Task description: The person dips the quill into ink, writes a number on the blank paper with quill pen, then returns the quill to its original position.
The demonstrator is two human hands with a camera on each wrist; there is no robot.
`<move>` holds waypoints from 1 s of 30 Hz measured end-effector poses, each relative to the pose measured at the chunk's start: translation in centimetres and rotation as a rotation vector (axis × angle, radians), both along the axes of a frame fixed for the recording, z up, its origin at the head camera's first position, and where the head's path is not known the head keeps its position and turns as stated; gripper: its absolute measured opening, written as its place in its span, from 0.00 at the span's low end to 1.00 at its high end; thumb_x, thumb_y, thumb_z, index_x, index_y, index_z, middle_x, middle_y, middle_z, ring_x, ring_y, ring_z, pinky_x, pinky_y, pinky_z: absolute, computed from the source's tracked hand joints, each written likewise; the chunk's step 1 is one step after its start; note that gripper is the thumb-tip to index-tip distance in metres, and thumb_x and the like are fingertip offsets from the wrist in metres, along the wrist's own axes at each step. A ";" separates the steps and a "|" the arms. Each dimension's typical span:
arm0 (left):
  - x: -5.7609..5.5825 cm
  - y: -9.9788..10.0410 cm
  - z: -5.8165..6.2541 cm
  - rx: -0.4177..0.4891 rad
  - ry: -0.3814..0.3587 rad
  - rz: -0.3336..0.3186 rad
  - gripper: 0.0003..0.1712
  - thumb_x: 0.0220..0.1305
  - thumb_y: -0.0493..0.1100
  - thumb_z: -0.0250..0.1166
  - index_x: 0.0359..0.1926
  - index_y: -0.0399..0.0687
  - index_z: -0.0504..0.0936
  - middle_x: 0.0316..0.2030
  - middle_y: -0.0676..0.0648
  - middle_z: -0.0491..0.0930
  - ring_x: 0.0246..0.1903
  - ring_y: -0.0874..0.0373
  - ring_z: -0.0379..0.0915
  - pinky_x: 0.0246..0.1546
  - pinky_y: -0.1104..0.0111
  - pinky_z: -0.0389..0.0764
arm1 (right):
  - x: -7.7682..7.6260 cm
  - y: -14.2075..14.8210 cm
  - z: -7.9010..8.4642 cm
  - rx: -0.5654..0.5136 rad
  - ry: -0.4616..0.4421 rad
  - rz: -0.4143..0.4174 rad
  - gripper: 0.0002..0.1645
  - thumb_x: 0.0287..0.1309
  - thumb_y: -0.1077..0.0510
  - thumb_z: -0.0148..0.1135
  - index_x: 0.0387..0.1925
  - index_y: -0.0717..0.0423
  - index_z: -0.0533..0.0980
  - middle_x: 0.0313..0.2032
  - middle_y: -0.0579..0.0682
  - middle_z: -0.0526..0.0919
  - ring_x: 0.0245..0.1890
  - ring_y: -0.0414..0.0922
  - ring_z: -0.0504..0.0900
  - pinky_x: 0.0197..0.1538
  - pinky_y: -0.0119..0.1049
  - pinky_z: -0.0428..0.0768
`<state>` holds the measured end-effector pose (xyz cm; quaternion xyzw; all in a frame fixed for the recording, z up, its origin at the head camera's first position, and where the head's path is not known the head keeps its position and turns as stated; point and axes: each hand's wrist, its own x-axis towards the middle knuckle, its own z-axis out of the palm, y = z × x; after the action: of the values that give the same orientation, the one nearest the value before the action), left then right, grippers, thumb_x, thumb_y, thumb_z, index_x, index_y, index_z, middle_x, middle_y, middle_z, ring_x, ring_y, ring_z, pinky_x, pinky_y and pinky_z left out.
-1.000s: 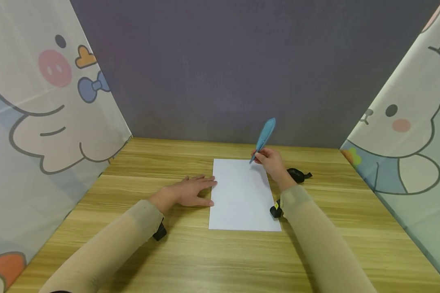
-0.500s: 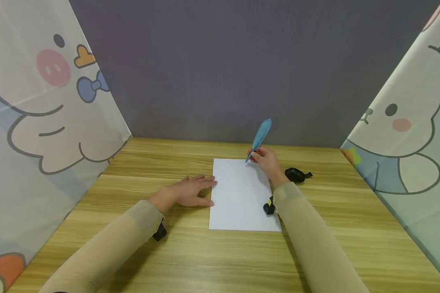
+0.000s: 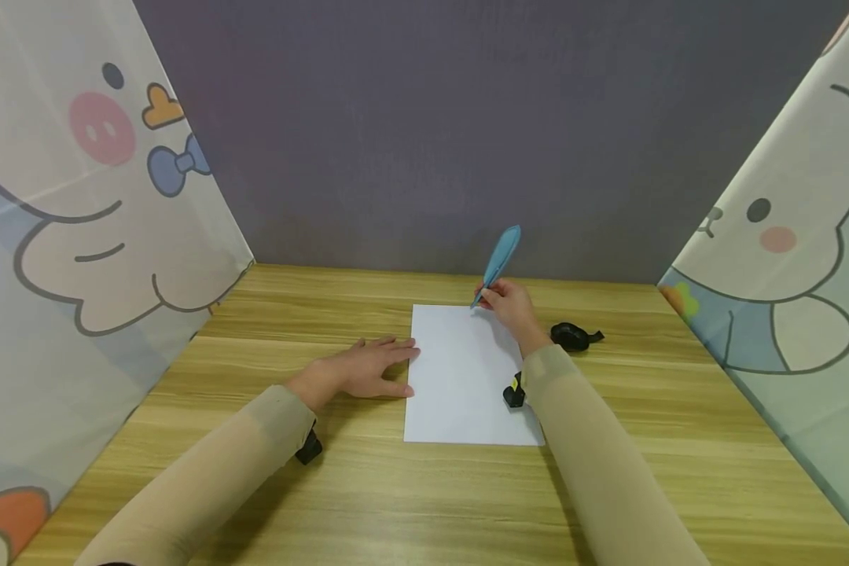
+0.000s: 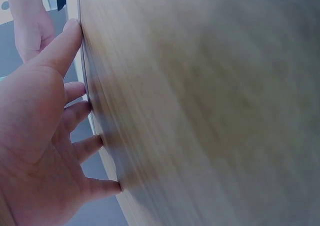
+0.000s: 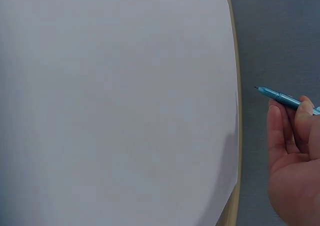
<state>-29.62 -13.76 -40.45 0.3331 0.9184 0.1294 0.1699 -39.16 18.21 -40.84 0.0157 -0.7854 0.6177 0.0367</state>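
Observation:
A white sheet of paper (image 3: 460,377) lies on the wooden table, filling much of the right wrist view. My left hand (image 3: 368,369) rests at its left edge, fingers spread, with thumb and fingertips on the border of the sheet; the left wrist view shows those fingertips (image 4: 95,186) pressing down on the surface. Over the top edge of the paper, my right hand (image 3: 511,305) pinches a blue feather-shaped pen (image 3: 501,253). Its feather end leans up and right, and its tip points down toward the sheet. In the right wrist view the pen's barrel (image 5: 280,96) sits between thumb and fingers.
A black oval object with a short tail (image 3: 570,336) lies on the table just right of my right wrist. Behind the wooden table (image 3: 311,503) stands a dark grey wall (image 3: 424,141). Cartoon-printed cloths (image 3: 134,259) flank both sides.
My right hand has moved slightly left and away from me with the pen, toward the paper's top edge. The left hand and the sheet have stayed in place.

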 end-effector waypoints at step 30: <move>-0.2 -0.1 -0.3 0.004 0.004 -0.010 0.50 0.78 0.72 0.60 0.89 0.59 0.56 0.90 0.52 0.48 0.90 0.40 0.38 0.82 0.25 0.43 | -0.6 -0.5 -0.5 0.037 0.005 -0.015 0.18 0.83 0.64 0.57 0.64 0.73 0.81 0.65 0.70 0.85 0.66 0.62 0.85 0.68 0.48 0.86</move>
<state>-29.78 -13.87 -40.80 0.3386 0.9167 0.1299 0.1680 -39.73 17.71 -41.35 0.0122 -0.7967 0.6027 0.0429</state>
